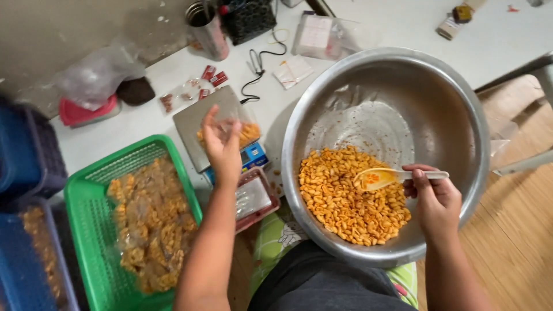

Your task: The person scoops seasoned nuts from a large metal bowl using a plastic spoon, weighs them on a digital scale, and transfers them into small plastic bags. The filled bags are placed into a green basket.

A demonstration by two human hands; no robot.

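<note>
Holding a pale plastic spoon (397, 175) by its handle, the right hand (435, 201) keeps its grip closed and the bowl of the spoon level — a little of the orange snack sits in it, just above the heap of orange snack pieces (348, 196) that fills the near side of the big steel bowl (461, 115). Across from that grip, the left hand (222, 147) pinches a small clear bag (245, 131), partly filled, down on the platform of a small scale (201, 124), likely so it sits square for weighing. Beside that wrist a green basket (86, 196) holds filled bags within easy reach; blue crates (29, 167) stand farther out. Beyond, the white tabletop (161, 75) carries a metal cup (207, 26), a black cable (256, 63) and loose packets — wooden floor (518, 230) shows off to the right.
</note>
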